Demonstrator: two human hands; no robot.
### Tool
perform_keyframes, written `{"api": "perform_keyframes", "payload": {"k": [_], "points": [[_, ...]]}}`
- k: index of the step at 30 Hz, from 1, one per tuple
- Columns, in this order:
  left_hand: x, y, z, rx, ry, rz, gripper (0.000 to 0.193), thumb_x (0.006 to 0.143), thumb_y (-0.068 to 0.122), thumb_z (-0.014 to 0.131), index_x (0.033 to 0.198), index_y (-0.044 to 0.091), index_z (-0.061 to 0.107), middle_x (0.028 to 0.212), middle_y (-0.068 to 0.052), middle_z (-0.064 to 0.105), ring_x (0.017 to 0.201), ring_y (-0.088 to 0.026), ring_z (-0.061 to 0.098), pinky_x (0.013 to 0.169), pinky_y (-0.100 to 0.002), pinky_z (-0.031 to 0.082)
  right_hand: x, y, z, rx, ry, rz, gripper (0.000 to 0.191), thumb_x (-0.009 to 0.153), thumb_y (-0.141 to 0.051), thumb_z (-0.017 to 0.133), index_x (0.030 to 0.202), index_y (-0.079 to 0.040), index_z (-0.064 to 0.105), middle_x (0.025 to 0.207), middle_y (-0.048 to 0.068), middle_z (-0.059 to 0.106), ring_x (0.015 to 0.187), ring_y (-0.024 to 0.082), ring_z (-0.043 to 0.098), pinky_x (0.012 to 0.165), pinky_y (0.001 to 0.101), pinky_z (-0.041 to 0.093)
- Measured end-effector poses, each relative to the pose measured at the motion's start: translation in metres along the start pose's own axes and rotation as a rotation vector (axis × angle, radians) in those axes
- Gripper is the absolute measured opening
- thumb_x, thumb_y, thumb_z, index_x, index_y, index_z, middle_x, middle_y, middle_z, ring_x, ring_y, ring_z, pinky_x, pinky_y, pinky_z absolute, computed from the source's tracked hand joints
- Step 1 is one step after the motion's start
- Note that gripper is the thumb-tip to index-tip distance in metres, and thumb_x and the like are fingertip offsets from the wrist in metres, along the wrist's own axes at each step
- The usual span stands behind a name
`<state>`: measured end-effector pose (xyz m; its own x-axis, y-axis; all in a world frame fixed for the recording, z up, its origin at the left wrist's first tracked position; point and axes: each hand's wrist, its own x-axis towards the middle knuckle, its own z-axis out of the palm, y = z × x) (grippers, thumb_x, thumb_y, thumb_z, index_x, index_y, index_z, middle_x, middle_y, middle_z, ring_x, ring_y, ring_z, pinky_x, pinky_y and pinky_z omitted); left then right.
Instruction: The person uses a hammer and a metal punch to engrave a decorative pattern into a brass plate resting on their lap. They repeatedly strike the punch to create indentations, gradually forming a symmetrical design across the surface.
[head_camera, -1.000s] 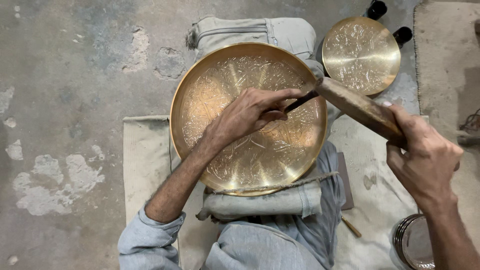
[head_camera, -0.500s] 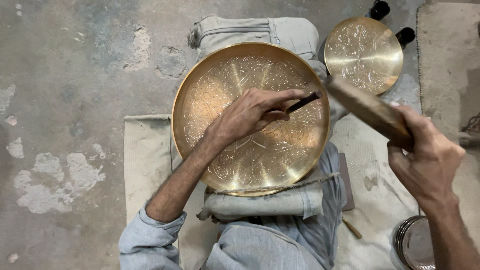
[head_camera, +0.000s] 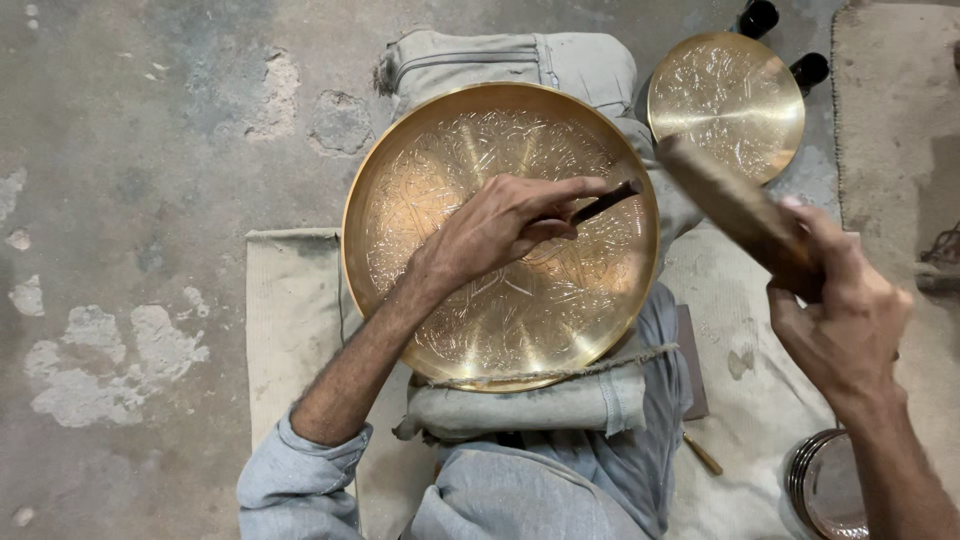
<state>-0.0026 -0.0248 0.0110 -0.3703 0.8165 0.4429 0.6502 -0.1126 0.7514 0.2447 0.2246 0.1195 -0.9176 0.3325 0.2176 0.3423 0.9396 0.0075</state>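
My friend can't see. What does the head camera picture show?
A left hand holds a dark punch on a big engraved brass plate, while the right hand grips a wooden mallet. A smaller brass plate sits behind.

A second, smaller engraved brass plate (head_camera: 726, 104) is seen at upper right, with two dark round objects (head_camera: 758, 16) just behind it. A pale cloth mat (head_camera: 290, 330) is laid on the stained concrete floor (head_camera: 130, 200). A stack of metal discs (head_camera: 828, 490) is noted at lower right, a small wooden stick (head_camera: 703, 453) near it.
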Motion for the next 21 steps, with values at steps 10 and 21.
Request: {"api": "perform_keyframes", "payload": {"k": [10,21], "points": [[0.0007,0.0056,-0.0064,-0.011,-0.025,-0.062,0.065,0.089,0.011,0.076,0.146,0.030,0.050,0.102,0.003,0.080,0.086,-0.011,0.078,0.080,-0.030,0.067,-0.0012,0.0053,-0.0016,0.214,-0.015,-0.045,0.057,0.104,-0.014,0.068,0.149,-0.024,0.035,0.103,0.011,0.072,0.081,0.021,0.072,0.080,0.0368,0.065],[0.0003,-0.0007,-0.0016,0.013,-0.036,-0.053,0.062,0.092,0.009,0.073,0.146,0.031,0.050,0.103,0.004,0.080,0.084,-0.010,0.079,0.077,-0.029,0.067,0.0032,0.0016,-0.0062,-0.083,-0.029,-0.062,0.064,0.104,-0.009,0.069,0.156,-0.033,0.040,0.100,0.010,0.075,0.076,0.024,0.073,0.071,0.0401,0.063]]}}
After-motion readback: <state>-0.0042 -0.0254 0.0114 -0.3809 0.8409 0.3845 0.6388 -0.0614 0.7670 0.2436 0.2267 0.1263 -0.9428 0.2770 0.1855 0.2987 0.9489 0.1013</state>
